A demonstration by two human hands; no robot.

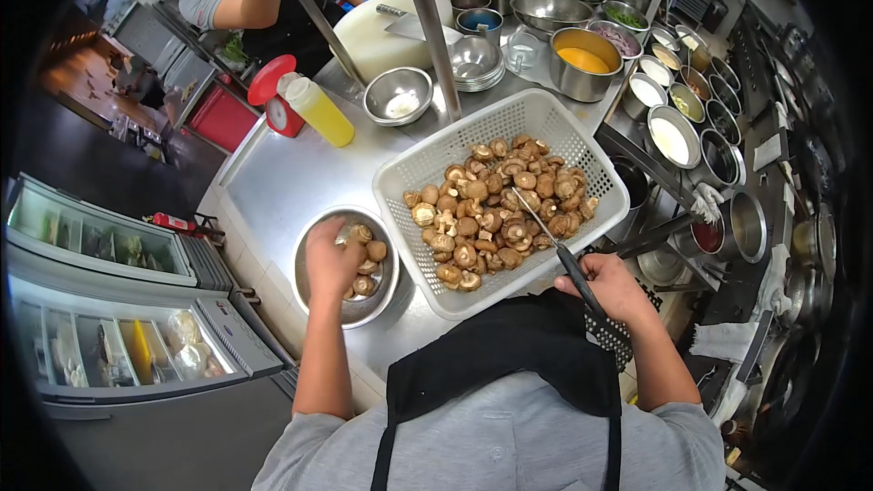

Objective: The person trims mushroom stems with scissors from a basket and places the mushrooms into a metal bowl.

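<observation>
My left hand reaches into a steel bowl on the left, right at several brown mushrooms inside it. Its fingers are blurred and partly hidden, so I cannot tell whether they hold one. A narrow-bladed knife with a black handle is gripped in my right hand. Its blade points forward and left, over the near right side of a white perforated basket. Many brown-capped mushrooms with pale stems are heaped in that basket, which stands directly before me on the metal counter.
A yellow squeeze bottle, a red scale and a small steel bowl stand behind. A cleaver lies on a round white board. Metal posts rise nearby. A pot of orange liquid is beyond the basket. Another person stands opposite.
</observation>
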